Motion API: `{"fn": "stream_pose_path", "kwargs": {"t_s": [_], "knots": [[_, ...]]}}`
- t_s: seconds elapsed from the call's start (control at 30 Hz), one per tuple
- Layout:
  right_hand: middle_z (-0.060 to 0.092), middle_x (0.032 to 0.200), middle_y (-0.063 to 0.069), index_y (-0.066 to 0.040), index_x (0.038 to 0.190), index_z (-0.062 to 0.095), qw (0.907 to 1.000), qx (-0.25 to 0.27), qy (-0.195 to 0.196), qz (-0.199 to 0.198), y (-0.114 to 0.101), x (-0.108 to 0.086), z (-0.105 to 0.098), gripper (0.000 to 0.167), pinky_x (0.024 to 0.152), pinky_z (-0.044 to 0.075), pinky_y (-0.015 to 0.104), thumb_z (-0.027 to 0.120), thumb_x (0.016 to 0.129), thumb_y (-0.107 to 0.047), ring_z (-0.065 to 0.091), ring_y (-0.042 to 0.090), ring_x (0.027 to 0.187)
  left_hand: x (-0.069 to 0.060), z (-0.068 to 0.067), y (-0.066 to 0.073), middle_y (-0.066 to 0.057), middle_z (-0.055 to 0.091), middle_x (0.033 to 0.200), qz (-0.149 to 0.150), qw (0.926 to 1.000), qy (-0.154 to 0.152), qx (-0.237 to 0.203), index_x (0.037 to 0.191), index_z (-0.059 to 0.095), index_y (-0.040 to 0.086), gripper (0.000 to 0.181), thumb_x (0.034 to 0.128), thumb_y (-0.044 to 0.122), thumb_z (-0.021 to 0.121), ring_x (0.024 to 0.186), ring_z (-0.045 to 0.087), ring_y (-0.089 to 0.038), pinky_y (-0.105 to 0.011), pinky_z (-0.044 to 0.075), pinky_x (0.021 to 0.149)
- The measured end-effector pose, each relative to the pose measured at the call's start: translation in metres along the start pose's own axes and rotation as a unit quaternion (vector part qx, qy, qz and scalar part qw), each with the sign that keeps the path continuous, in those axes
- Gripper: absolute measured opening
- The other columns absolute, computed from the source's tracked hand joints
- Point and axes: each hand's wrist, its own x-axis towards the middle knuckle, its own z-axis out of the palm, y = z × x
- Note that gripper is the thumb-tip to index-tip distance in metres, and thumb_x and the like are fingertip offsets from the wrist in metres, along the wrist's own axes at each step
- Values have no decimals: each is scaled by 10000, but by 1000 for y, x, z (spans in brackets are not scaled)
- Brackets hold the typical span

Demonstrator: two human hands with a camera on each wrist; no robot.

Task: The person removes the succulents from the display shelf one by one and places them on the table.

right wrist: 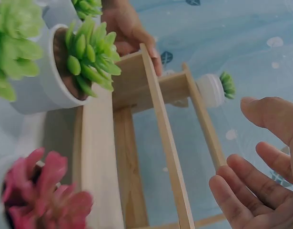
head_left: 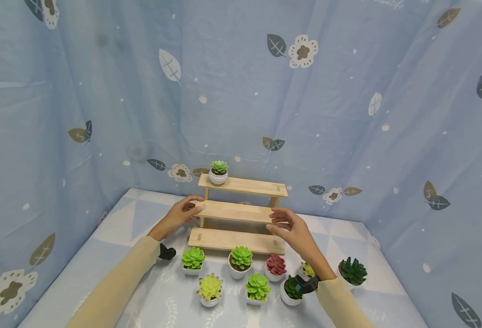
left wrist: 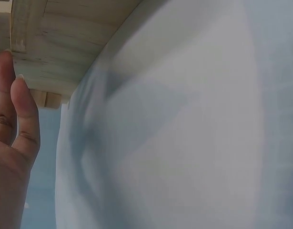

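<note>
A three-tier wooden shelf (head_left: 237, 210) stands on the table. My left hand (head_left: 180, 216) holds the left end of its middle board, thumb on top; in the left wrist view, fingers (left wrist: 26, 102) reach the wood's underside. Beside the board's right end is my right hand (head_left: 292, 230), its fingers loosely bent; the right wrist view shows nothing in the palm (right wrist: 275, 205). On the left of the top board sits a green succulent in a round white pot (head_left: 218, 176). The bottom board (head_left: 237, 241) carries nothing.
In front of the shelf stand several potted succulents: green ones (head_left: 193, 258), a red one (head_left: 275, 265), a yellow-green one (head_left: 210, 288). A dark green plant (head_left: 352, 272) is right of the right forearm. A patterned blue curtain (head_left: 233, 100) hangs behind the table.
</note>
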Motion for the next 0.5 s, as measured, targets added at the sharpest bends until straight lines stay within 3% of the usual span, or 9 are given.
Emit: {"fn": "stream_pose_path", "kwargs": {"t_s": [0.17, 0.5], "knots": [[612, 1322, 168, -175, 1423, 560, 9999, 146, 41, -41, -3, 20, 11, 536, 1013, 514, 416, 785, 949, -286, 609, 311, 1195, -1, 1, 1, -194, 597, 1215, -36, 10000, -3, -73, 1468, 523, 233, 512, 1015, 428, 664, 1075, 632, -484, -635, 520, 886], [623, 1310, 97, -139, 1451, 551, 9997, 72, 120, -205, -15, 59, 30, 632, 1028, 505, 418, 802, 922, -377, 593, 332, 1226, -2, 0, 3, -181, 611, 1184, -15, 10000, 2, -24, 1448, 538, 254, 503, 1002, 438, 680, 1100, 600, -541, -641, 516, 875]]}}
